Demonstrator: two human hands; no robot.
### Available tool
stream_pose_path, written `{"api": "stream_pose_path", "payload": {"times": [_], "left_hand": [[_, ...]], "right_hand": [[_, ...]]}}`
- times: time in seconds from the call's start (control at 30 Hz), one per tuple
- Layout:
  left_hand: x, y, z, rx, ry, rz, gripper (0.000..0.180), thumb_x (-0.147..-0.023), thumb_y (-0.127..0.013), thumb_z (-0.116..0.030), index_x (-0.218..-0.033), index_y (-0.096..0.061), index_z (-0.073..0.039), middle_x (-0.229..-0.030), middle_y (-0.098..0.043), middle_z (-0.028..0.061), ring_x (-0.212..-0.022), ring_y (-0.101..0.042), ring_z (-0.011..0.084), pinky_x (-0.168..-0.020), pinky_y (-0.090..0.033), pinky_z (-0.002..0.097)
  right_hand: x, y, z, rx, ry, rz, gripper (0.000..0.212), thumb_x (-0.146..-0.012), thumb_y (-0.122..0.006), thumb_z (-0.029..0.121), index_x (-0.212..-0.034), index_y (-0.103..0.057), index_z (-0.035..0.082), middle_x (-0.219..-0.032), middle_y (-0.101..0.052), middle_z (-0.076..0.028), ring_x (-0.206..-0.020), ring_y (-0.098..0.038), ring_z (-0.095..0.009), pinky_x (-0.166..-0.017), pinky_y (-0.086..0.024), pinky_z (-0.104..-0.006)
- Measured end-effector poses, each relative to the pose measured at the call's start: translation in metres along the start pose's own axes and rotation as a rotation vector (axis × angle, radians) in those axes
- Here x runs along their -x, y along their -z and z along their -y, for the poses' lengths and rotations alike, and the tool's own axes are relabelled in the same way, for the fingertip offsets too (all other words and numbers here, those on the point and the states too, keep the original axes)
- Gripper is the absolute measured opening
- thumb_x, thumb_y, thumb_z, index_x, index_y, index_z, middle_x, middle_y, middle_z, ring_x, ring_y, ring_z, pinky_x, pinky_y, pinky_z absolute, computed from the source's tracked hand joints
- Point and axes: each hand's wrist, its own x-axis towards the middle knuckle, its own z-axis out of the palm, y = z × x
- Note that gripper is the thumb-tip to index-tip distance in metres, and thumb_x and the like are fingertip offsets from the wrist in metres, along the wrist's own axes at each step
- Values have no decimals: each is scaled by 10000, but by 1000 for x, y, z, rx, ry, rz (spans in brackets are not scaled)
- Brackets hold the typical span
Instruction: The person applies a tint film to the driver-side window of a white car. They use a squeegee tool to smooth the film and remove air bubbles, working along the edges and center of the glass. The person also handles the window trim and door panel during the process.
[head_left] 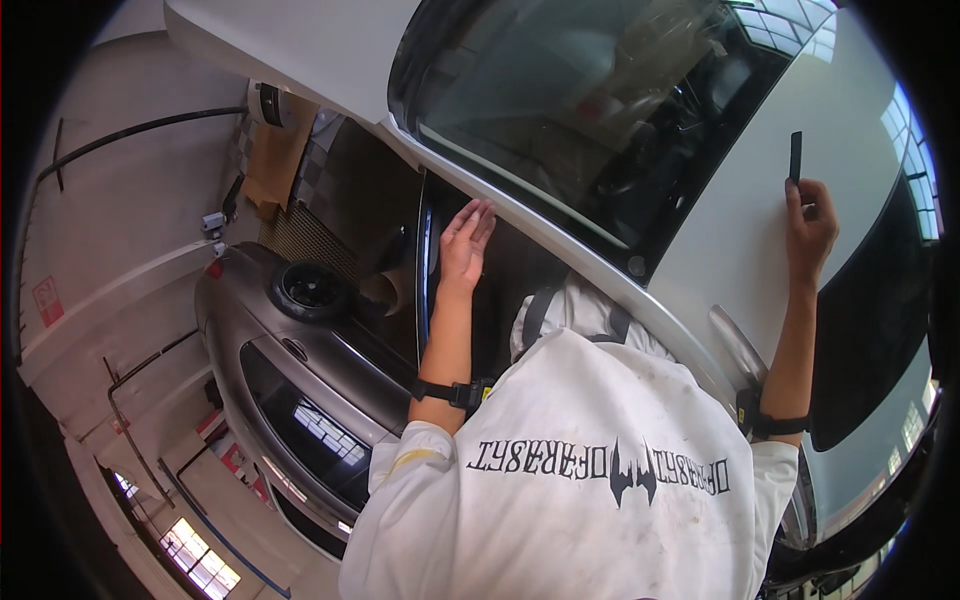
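My right hand (812, 225) pinches a thin, flat black strip (796, 157) between thumb and fingers, its free end pointing away from me. The hand is over the pale silver body panel (725, 190) beside the car's windscreen (560, 110). My left hand (468, 243) is raised with its fingers stretched out close together, at the pale pillar edge (520, 215) of the same car. Whether its fingertips touch that edge, I cannot tell. Nothing shows in the left hand. Each forearm wears a black strap (440, 391) with a small device.
A dark upright edge (424, 270), seemingly an open door, stands beside my left forearm. Further left are a dark grey car (310, 385), brown cardboard (276, 160) and a white wall (130, 200) with pipes. A glossy dark area (875, 330) lies right of my right arm.
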Motion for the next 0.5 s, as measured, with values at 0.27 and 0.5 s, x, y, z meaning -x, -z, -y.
{"api": "stream_pose_path", "payload": {"times": [0.27,0.5], "left_hand": [[3,-57,-14,312,127,196,348,-1002,-504,-58,-1334,-509,45,-1324,-593,183,-1233,-583,283,-1071,-479,367],[14,-24,2,-677,-234,-16,300,-1001,-531,-89,-1269,-599,28,-1068,-711,169,-734,-728,214,-618,-581,275]], "right_hand": [[2,4,4,-33,14,-26,117,-892,-724,138,-867,-657,45,-739,-595,19,-623,-490,-54,-563,-378,-207],[4,4,1,-98,36,-23,118,-895,-725,141,-866,-664,44,-739,-605,21,-613,-464,-37,-547,-359,-199]]}}
